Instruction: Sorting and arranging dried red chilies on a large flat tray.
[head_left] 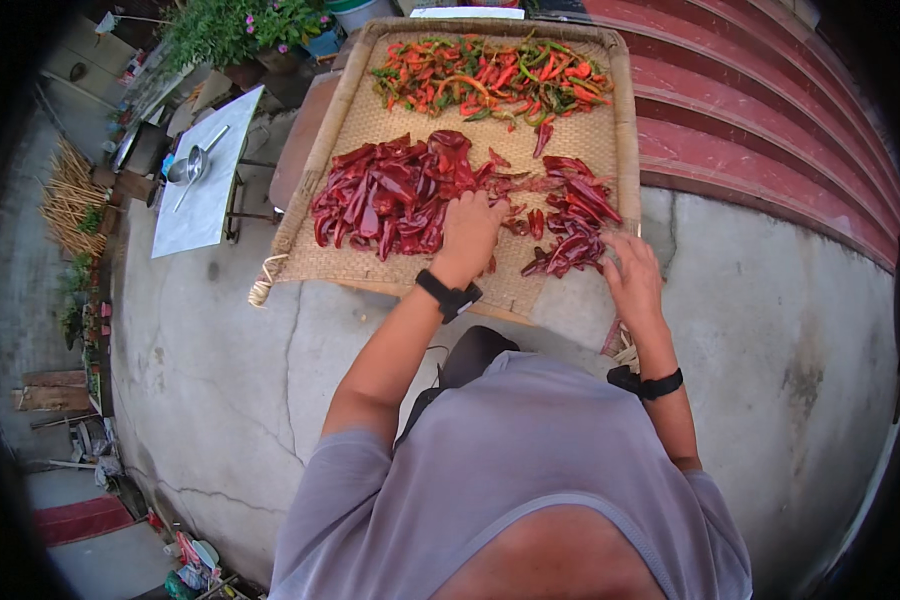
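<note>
A dark red heap of glossy chili peppers [390,195] lies on the left part of a woven tray [370,265]. My left hand [473,228] rests at the right edge of this heap, fingers bent down and close together; what they hold is hidden beneath them. Farther right is a smaller group of dark red chilies [578,215], with a few loose pieces between the two. My right hand [633,275] is at the near right corner of that group, fingers curved and apart, fingertips beside the chilies. Nothing shows in its grasp.
Brighter red, orange and green chilies [490,78] cover the tray's far end. Ridged red sheets [750,120] lie beyond the tray on the right. To the left stands a white-topped table [192,215] with a metal ladle [198,160]. Potted plants [255,35] stand behind it.
</note>
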The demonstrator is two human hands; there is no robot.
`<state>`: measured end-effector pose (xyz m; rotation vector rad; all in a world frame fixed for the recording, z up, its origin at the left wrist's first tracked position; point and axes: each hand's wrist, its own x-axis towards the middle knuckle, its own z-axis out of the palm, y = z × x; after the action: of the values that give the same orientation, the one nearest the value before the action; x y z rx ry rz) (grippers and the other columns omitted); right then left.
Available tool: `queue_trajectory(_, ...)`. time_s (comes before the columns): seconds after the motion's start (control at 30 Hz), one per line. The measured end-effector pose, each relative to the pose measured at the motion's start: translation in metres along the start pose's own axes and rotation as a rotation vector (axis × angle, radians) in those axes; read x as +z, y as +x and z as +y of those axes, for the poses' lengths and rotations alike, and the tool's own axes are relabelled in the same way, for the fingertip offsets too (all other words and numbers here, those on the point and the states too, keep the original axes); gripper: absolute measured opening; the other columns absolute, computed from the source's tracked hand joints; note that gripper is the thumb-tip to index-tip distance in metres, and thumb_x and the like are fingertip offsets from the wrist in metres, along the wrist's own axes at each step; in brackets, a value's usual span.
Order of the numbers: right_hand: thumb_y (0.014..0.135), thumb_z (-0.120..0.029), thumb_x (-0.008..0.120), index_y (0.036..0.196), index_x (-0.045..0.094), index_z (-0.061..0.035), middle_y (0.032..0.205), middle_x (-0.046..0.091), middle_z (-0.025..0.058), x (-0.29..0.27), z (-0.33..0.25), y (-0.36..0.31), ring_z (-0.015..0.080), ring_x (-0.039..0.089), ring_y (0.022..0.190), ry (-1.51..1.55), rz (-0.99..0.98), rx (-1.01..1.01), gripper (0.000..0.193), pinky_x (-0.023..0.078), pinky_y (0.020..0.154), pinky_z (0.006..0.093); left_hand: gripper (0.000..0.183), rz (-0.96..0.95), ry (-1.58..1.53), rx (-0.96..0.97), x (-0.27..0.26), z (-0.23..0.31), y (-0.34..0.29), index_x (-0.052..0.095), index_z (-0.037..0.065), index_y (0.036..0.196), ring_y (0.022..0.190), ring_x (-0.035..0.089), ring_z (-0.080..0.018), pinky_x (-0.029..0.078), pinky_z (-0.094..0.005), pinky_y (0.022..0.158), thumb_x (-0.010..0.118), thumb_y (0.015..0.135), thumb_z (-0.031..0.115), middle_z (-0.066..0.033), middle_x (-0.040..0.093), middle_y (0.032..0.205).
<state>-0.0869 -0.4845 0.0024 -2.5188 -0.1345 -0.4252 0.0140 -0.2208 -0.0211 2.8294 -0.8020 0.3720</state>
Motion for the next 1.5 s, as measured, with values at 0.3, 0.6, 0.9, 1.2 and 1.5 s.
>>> queue_trajectory(0.3, 0.083, -0.007, 0.07, 0.114, 0.067, -0.0082, 0.116, 0.063, 0.0113, 0.003, -0.027, 0.019, 0.0332, 0.057, 0.11, 0.106, 0.042, -0.138, 0.031, 0.045, 0.096, 0.0429, 0.017, 0.107, -0.502, 0.069, -0.009, 0.067, 0.003, 0.065, 0.01, 0.099, 0.092, 0.059, -0.0345, 0.049, -0.046, 0.078, 0.068, 0.083, 0.014, -0.0129, 0.06, 0.091)
queue_trajectory(0.6, 0.083, -0.011, 0.07, 0.107, 0.07, -0.0101, 0.116, 0.064, 0.0079, 0.017, -0.026, 0.018, 0.031, 0.053, 0.119, 0.021, -0.15, -0.249, 0.024, 0.039, 0.104, 0.0446, 0.021, 0.02, -0.15, -0.091, 0.01, -0.001, 0.015, 0.066, 0.004, 0.101, 0.091, 0.063, -0.0367, 0.052, -0.0462, 0.076, 0.058, 0.082, 0.001, -0.015, 0.063, 0.101)
queue_trajectory(0.9, 0.081, -0.005, 0.07, 0.106, 0.07, -0.0079, 0.113, 0.064, 0.0074, 0.02, -0.021, 0.021, 0.0307, 0.056, 0.111, 0.024, -0.085, -0.17, 0.025, 0.044, 0.096, 0.0415, 0.016, -0.166, -0.085, -0.135, 0.021, -0.014, 0.018, 0.063, 0.004, 0.095, 0.088, 0.066, -0.0342, 0.054, -0.0454, 0.074, 0.063, 0.079, 0.003, -0.0156, 0.062, 0.101)
queue_trajectory(1.2, 0.085, -0.011, 0.071, 0.133, 0.054, -0.0045, 0.127, 0.059, 0.0189, 0.027, -0.047, 0.045, 0.0374, 0.053, 0.118, 0.198, 0.038, -0.142, 0.052, 0.042, 0.102, 0.0444, 0.039, -0.078, -0.744, 0.047, -0.001, 0.042, 0.027, 0.06, 0.009, 0.125, 0.107, 0.061, -0.0355, 0.052, -0.0431, 0.087, 0.065, 0.086, 0.009, -0.0139, 0.059, 0.12)
queue_trajectory(1.5, 0.09, -0.008, 0.065, 0.132, 0.055, -0.0017, 0.128, 0.058, 0.0198, 0.021, -0.036, 0.039, 0.0366, 0.054, 0.12, 0.172, 0.055, 0.019, 0.044, 0.043, 0.103, 0.0425, 0.058, -0.145, -0.455, -0.473, 0.007, -0.009, 0.063, 0.045, 0.002, 0.139, 0.109, 0.061, -0.0407, 0.053, -0.0464, 0.086, 0.069, 0.088, 0.018, -0.0224, 0.049, 0.131)
